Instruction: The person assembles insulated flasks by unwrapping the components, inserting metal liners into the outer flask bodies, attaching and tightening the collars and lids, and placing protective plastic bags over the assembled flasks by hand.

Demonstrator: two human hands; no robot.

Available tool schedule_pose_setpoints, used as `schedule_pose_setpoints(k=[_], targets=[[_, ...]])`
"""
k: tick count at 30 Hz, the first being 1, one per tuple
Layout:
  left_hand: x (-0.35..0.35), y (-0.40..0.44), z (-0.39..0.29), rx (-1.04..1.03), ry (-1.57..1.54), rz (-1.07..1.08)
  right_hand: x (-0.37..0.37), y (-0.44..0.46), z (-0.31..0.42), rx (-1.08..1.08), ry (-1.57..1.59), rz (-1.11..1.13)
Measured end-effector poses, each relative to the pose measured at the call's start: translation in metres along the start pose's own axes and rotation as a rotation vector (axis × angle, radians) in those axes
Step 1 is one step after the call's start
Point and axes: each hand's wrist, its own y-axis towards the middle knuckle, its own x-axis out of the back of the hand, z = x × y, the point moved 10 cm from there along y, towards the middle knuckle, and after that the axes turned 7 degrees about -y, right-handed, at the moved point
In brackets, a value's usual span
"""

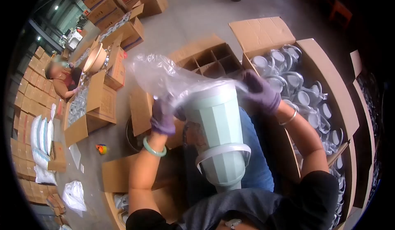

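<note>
A pale green, faceted plastic vessel [220,125] with a white handle [224,148] lies over my lap, its wide end pointing away from me. Clear plastic bag film [164,76] spreads over that wide end and trails off to the left. My left hand [163,117], in a purple glove, is closed on the bag's edge beside the vessel. On the other side, my gloved right hand [262,92] pinches the film near the rim; its fingertips are partly hidden.
A divided carton [212,61] stands open ahead. To the right, a large box [325,69] holds several bagged grey-white parts [294,80]. Open cartons [101,100] and a seated co-worker [63,80] are at left. White sacks [41,141] lean on stacked boxes.
</note>
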Motion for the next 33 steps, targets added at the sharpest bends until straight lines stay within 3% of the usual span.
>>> schedule_pose_setpoints(k=[1,2,3,4,5,7,9,10,11,13,16,17,19,20,22,23,25,27,29,30,31,33], targets=[[-0.014,-0.032,-0.057,-0.373,-0.01,-0.083,0.006,-0.013,-0.02,0.048,-0.201,0.056],[-0.024,-0.051,-0.049,-0.45,0.119,0.06,-0.002,-0.029,-0.01,0.087,-0.441,0.116],[-0.04,-0.076,-0.07,-0.509,0.241,0.078,-0.017,-0.044,0.015,0.305,-0.579,0.124],[-0.052,-0.088,-0.05,-0.35,0.155,0.203,-0.025,-0.065,0.003,0.281,-0.577,0.185],[-0.056,-0.109,-0.047,-0.537,0.4,0.225,-0.032,-0.089,-0.015,0.24,-0.684,0.232],[-0.049,-0.127,0.001,-0.375,0.166,0.172,-0.06,-0.114,0.004,0.293,-0.821,0.303],[-0.041,-0.152,-0.017,-0.387,0.149,0.13,-0.079,-0.136,0.009,0.446,-0.916,0.335],[-0.043,-0.17,-0.045,-0.521,0.242,0.154,-0.081,-0.146,0.003,0.37,-0.952,0.356],[-0.05,-0.189,-0.05,-0.553,0.175,0.221,-0.084,-0.154,0.006,0.385,-0.892,0.257],[-0.075,-0.223,-0.046,-0.559,0.093,0.433,-0.092,-0.162,0.012,0.396,-0.865,0.337],[-0.095,-0.256,-0.035,-0.496,0.105,0.658,-0.095,-0.164,0.001,0.123,-0.896,0.297],[-0.094,-0.263,-0.019,-0.438,0.179,0.654,-0.1,-0.163,-0.011,-0.015,-0.892,0.343],[-0.089,-0.284,0.014,-0.489,0.497,0.543,-0.115,-0.157,-0.006,-0.026,-0.751,0.183],[-0.096,-0.296,0.027,-0.489,0.499,0.54,-0.127,-0.155,-0.008,0.003,-0.818,0.152],[-0.081,-0.302,0.032,-0.506,0.623,0.141,-0.141,-0.147,0.006,0.033,-0.762,0.144],[-0.085,-0.304,0.03,-0.506,0.626,0.143,-0.144,-0.143,0.004,0.063,-0.71,0.134],[-0.076,-0.3,0.029,-0.36,0.55,0.033,-0.129,-0.146,-0.058,-0.173,-0.187,0.15],[-0.072,-0.292,0.006,-0.549,0.5,-0.022,-0.107,-0.134,-0.07,-0.213,-0.081,0.161],[-0.059,-0.279,-0.001,-0.469,0.409,-0.012,-0.09,-0.125,-0.063,-0.334,-0.814,0.373],[-0.051,-0.267,-0.008,-0.338,0.41,0.026,-0.087,-0.127,-0.068,-0.315,-0.894,0.375],[-0.041,-0.259,-0.019,-0.385,0.295,-0.036,-0.084,-0.128,-0.072,-0.297,-0.973,0.376],[-0.025,-0.239,-0.034,-0.3,0.191,-0.097,-0.119,-0.125,-0.01,0.144,-1.1,0.338]])
